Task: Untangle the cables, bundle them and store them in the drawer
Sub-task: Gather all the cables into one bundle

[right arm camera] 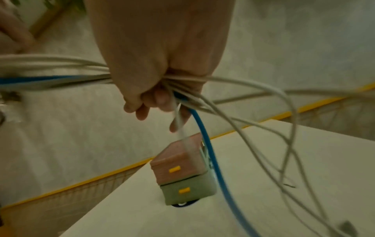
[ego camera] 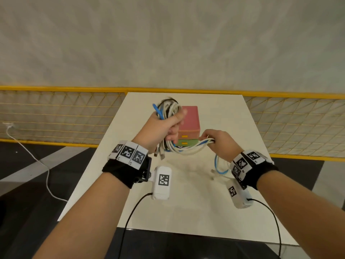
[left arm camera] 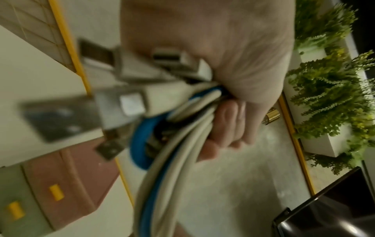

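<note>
My left hand (ego camera: 166, 124) is raised above the table and grips a looped bundle of white, blue and black cables (ego camera: 168, 107); USB plugs (left arm camera: 121, 102) stick out below its fist (left arm camera: 233, 80). The same strands (ego camera: 190, 149) sag across to my right hand (ego camera: 216, 141), which is closed round them (right arm camera: 158, 89). Loose white and blue tails (right arm camera: 207, 144) trail from that hand down to the table. Behind the hands stands a small drawer unit (ego camera: 190, 124), pink drawer over green drawer (right arm camera: 188, 190), both closed, with yellow handles.
The white table (ego camera: 186, 202) has its front edge near me. A yellow mesh railing (ego camera: 56, 113) runs behind it. A white cord (ego camera: 37, 159) lies on the dark floor at left. Green plants (left arm camera: 332, 96) in white planters show in the left wrist view.
</note>
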The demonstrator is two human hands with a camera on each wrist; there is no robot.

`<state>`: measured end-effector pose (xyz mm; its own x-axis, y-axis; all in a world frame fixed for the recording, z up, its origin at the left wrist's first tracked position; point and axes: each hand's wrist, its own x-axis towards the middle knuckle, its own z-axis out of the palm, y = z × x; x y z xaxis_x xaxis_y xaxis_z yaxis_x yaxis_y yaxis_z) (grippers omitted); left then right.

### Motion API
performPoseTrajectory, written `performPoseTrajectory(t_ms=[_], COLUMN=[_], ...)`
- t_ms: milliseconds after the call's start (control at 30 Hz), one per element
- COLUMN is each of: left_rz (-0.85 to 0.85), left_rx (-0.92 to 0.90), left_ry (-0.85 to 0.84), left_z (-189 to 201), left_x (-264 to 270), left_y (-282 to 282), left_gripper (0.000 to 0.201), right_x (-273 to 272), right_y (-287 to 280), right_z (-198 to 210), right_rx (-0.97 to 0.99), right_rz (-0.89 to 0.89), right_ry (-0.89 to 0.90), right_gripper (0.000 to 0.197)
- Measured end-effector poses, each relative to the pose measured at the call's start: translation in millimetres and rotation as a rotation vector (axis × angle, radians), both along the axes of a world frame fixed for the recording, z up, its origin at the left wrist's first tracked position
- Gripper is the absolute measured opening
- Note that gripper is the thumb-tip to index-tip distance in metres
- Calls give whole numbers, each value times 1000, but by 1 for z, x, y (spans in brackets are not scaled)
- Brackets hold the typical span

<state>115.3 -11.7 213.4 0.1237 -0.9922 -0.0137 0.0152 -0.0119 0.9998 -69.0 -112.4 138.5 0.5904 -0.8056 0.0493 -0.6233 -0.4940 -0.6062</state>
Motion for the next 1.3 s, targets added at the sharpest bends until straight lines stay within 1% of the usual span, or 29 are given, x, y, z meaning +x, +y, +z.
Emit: performPoseTrajectory(t_ms=[67, 133, 200, 233, 300, 333, 400, 467, 533, 600, 700, 733, 800, 867, 900, 967, 1000, 1033, 1067, 1133, 1167, 1200, 1233, 1267, 1300], left_rz=[-53, -64, -59, -60, -30, 4, 59, 59, 31, 39, 147, 157, 151, 171, 185, 163, 141, 109, 87, 44, 32, 23, 28, 55, 111], left_rx=[114, 174, 203, 212, 208, 201, 178, 169, 170, 145, 93, 84, 73, 83, 110, 164, 174, 186, 189, 202, 219, 241, 260, 281, 283], left_ry=[-117, -206, -254, -284, -386, -421, -450, -465, -443, -373, -187, -137, -91, -108, -160, -269, -289, -284, -264, -193, -153, -115, -86, -56, -34], left_z=[-7, -16, -25, -29, -36, -38, -39, -37, -35, -33, -34, -34, -35, -38, -41, -44, -47, -47, -48, -49, -50, -51, -50, -48, -47], left_x=[-1, -8, -15, -19, -27, -30, -31, -28, -23, -18, -9, -6, -5, -9, -12, -19, -24, -28, -32, -38, -40, -41, -42, -42, -43], left_y=[3, 5, 4, 2, 2, 2, 1, 0, -1, 1, 3, 4, 5, 4, 2, 1, 0, 0, 0, -1, -2, -3, -2, -2, -2], left_gripper=[36, 36, 42, 46, 51, 51, 45, 37, 31, 32, 40, 43, 50, 50, 50, 51, 53, 57, 66, 100, 109, 111, 108, 98, 82], right_x=[5, 14, 24, 27, 32, 32, 30, 27, 22, 15, -2, -7, -12, -9, -6, 3, 7, 11, 15, 20, 21, 22, 21, 20, 20], right_y=[-2, 0, 3, 5, 7, 8, 10, 11, 12, 13, 17, 20, 27, 35, 39, 44, 47, 50, 53, 57, 60, 61, 63, 66, 69], right_z=[5, 11, 18, 23, 29, 30, 31, 29, 27, 25, 17, 16, 18, 24, 27, 30, 30, 29, 28, 28, 30, 31, 33, 34, 34], right_rx=[-61, -113, -142, -144, -142, -156, -174, -154, -119, -96, 3, 26, 57, 52, 36, -23, -55, -85, -105, -124, -130, -126, -104, -68, -29], right_rz=[-47, -94, -111, -119, -138, -145, -125, -51, 23, 79, 114, 123, 125, 112, 107, 97, 98, 103, 111, 121, 129, 146, 170, 204, 236], right_ry=[-18, -48, -72, -56, -34, -45, -86, -127, -189, -236, -234, -225, -217, -229, -235, -184, -144, -111, -93, -83, -78, -75, -66, -53, -38], right_gripper=[10, 15, 8, 14, 35, 38, 34, 24, 14, 6, 8, 11, 16, 17, 17, 18, 20, 20, 16, 7, 6, 6, 6, 11, 24])
